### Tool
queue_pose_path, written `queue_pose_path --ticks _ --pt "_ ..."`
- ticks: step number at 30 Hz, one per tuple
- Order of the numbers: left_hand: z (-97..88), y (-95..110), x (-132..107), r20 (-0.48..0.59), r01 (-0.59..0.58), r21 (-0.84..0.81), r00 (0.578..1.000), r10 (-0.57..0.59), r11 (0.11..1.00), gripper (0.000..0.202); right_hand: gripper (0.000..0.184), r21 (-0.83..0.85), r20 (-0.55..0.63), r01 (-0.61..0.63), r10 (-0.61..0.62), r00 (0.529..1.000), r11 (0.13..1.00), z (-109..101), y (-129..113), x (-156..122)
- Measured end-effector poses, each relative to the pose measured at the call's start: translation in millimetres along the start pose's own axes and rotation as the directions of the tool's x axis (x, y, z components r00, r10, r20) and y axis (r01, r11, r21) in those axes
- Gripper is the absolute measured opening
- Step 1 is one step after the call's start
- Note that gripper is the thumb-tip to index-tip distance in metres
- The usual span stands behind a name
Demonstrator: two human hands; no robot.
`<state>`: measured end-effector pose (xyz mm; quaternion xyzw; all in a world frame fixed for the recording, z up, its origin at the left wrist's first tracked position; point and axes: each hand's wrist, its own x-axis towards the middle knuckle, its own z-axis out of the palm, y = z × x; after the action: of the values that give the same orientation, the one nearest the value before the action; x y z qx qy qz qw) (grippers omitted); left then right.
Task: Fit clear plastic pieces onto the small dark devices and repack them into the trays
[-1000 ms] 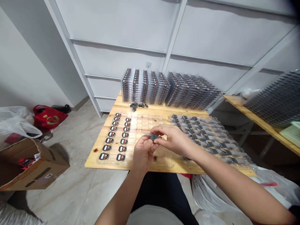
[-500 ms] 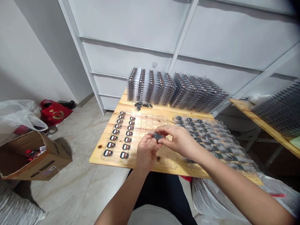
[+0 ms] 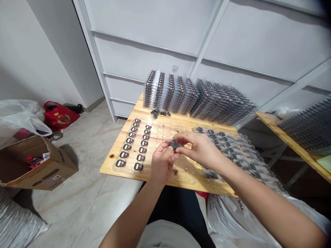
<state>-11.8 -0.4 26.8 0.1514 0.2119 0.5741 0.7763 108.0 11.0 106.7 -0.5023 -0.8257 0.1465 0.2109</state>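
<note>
Between the fingertips of both hands is a small black plastic part (image 3: 175, 144), held just above the table; its exact kind is too small to make out. My left hand (image 3: 162, 158) pinches it from the left, and my right hand (image 3: 200, 148) grips its right end. Under and beside the hands lies a clear plastic blister tray (image 3: 165, 129). Two columns of small dark pieces with orange and white faces (image 3: 129, 141) fill its left side. More trays bearing black parts in clear wrapping (image 3: 232, 148) lie to the right of my right hand.
Tall stacks of filled trays (image 3: 176, 93) line the back of the wooden table (image 3: 110, 165). A few loose black parts (image 3: 156, 113) lie before them. An open cardboard box (image 3: 51, 168) stands on the floor at left, and a second wooden table (image 3: 289, 136) holds stacked trays at right.
Both hands keep hold of the small black part, with slight finger movement around it. The whole view has shifted a little.
</note>
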Motion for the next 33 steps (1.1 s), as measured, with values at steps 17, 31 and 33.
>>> queue_pose_path --ticks 17,31,33 --pt "-0.7 -8.2 -2.4 -0.006 -0.017 0.052 1.0 0.018 0.998 0.033 0.025 -0.003 0.019 -0.062 0.062 0.998 0.998 3.8 -2.6 -5.2" --pt "68.5 -106.9 22.5 0.096 0.209 0.344 0.962 -0.255 0.915 0.037 0.031 -0.065 -0.101 -0.12 0.114 0.988 0.991 -74.2 128.6 -97.2" --pt "80.2 -123.8 29.5 0.099 0.232 0.483 0.944 -0.316 0.845 0.036 0.03 -0.128 -0.155 -0.196 0.175 0.972 0.972 -93.5 179.0 -122.4"
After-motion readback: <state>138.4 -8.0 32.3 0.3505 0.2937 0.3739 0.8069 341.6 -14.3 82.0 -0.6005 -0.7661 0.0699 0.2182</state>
